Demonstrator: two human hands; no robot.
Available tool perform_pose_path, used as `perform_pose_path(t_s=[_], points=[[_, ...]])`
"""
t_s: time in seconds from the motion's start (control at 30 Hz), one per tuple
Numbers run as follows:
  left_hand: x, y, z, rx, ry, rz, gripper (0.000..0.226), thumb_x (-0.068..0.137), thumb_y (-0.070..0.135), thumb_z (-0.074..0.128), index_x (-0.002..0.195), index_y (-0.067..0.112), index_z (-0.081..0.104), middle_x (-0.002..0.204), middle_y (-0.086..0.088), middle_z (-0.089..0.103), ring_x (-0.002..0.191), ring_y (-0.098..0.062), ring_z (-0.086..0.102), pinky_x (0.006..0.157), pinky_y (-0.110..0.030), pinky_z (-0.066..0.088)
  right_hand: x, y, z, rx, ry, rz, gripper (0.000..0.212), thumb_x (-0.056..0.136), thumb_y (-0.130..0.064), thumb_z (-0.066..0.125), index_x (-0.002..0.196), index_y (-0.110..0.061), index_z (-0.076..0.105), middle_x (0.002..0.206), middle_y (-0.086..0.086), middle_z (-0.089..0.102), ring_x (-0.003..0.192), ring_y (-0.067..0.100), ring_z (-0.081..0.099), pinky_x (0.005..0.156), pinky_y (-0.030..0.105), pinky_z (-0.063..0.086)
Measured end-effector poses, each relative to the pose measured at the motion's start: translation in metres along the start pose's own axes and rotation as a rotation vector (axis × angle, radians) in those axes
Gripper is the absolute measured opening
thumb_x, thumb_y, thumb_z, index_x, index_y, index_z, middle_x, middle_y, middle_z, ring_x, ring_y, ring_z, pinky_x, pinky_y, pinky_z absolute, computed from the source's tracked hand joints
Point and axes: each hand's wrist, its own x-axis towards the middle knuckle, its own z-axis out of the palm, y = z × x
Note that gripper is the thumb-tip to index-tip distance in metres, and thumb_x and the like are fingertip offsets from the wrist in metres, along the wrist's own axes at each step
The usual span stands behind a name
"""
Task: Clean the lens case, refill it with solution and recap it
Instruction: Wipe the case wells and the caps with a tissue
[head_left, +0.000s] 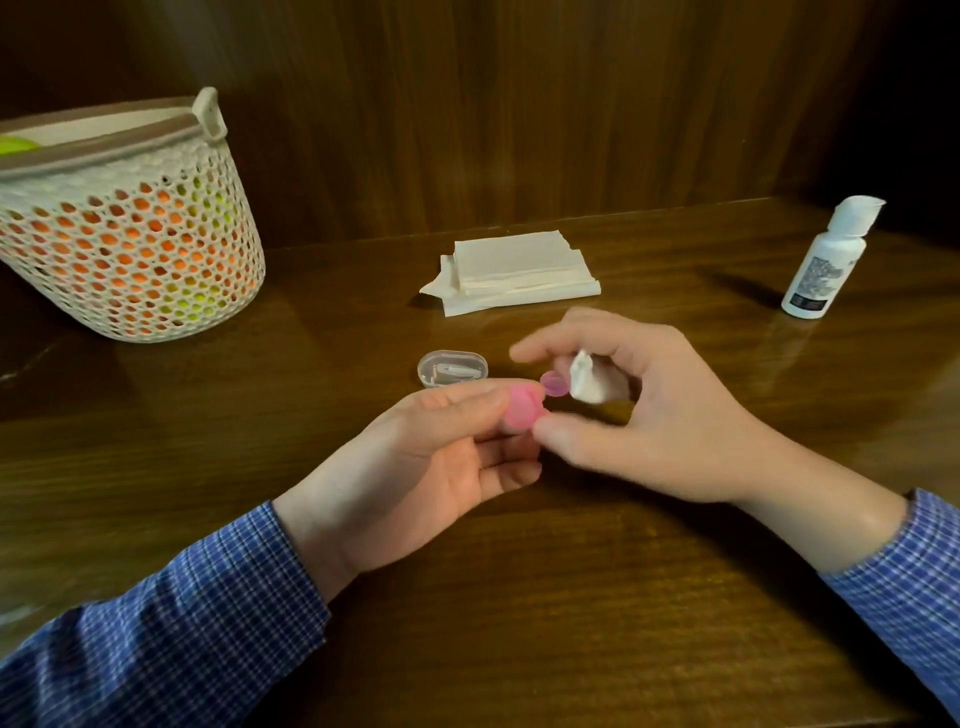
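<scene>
1. Across the whole bottom of the view, a dark wooden table (519, 623) is carrying everything, with wood panelling (467, 104) rising behind it
2. Over at the far left, a white mesh basket (130, 249) is sitting on the table, and orange and yellow-green stuff is showing through the holes, can't tell what exactly
3. Both forearms are coming in from the bottom corners in blue checked sleeves (156, 623)
4. Right hand (639, 410) is hovering mid-table with its fingers curled, holding a scrunched bit of white tissue (584, 382) right up against the lens case, with the thumb reaching underneath near the pink part. It's a bit blurry
5. Left hand (431, 457) is sitting palm-up-ish and pinching the pink end of the lens case (522, 410) between thumb and fingers, so the case is being held up off the table between the two hands. The other end is looking purple and pointing toward the tissue
6. A stack of folded white tissues (514, 275) is lying further back, about centre
7. A white solution bottle (826, 260) is standing upright at the far right, well apart from the hands
8. A little clear oval box (452, 368) is resting on the table just behind the left hand's fingertips, something small and pale inside
</scene>
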Motion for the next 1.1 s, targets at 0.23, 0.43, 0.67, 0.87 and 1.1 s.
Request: perform_pose_path(t_s=[0.23,0.43,0.67,0.87,1.1], points=[[0.002,0.001,-0.004,-0.100,0.061,0.032,0.038,0.087,0.017,0.072,0.123,0.006,0.074,0.102,-0.005,0.072,0.091,-0.013,0.070,0.084,-0.027,0.058,0.005,-0.005,-0.003,0.227,0.079,0.139,0.030,0.099,-0.009,0.060,0.119,-0.030,0.069,0.095,-0.018,0.073,0.093,0.006,0.069,0.081,0.019,0.055],[0.000,0.000,0.001,0.061,0.112,0.135,0.039,0.091,0.017,0.068,0.126,0.002,0.070,0.109,-0.011,0.073,0.099,-0.016,0.072,0.087,-0.027,0.058,0.004,-0.009,0.002,0.063,0.094,0.106,0.008,0.087,-0.023,0.079,0.094,-0.024,0.077,0.089,-0.011,0.075,0.084,0.010,0.070,0.068,0.016,0.055],[-0.003,-0.004,0.009,0.363,0.316,0.283,0.033,0.080,0.016,0.070,0.111,0.006,0.077,0.103,-0.016,0.079,0.095,-0.025,0.078,0.082,-0.034,0.063,0.006,-0.009,0.009,0.184,0.097,0.396,0.006,0.077,-0.028,0.084,0.081,-0.026,0.081,0.084,-0.006,0.077,0.079,0.009,0.071,0.067,0.022,0.059],[-0.006,-0.011,0.011,0.994,0.401,0.694,0.035,0.084,0.013,0.075,0.117,0.004,0.075,0.108,0.000,0.078,0.098,-0.012,0.077,0.083,-0.027,0.063,0.010,-0.005,0.008,1.168,-0.140,0.996,0.077,0.065,-0.008,0.086,0.135,-0.008,0.054,0.072,0.009,0.069,0.054,0.009,0.064,0.044,0.017,0.052],[-0.005,-0.004,0.011,0.555,0.339,0.280,0.034,0.079,0.024,0.072,0.109,0.010,0.079,0.096,-0.009,0.081,0.088,-0.020,0.078,0.076,-0.027,0.063,0.002,0.000,0.002,0.064,0.030,0.201,0.016,0.073,-0.033,0.086,0.078,-0.022,0.076,0.077,-0.006,0.073,0.071,0.008,0.068,0.061,0.021,0.057]])
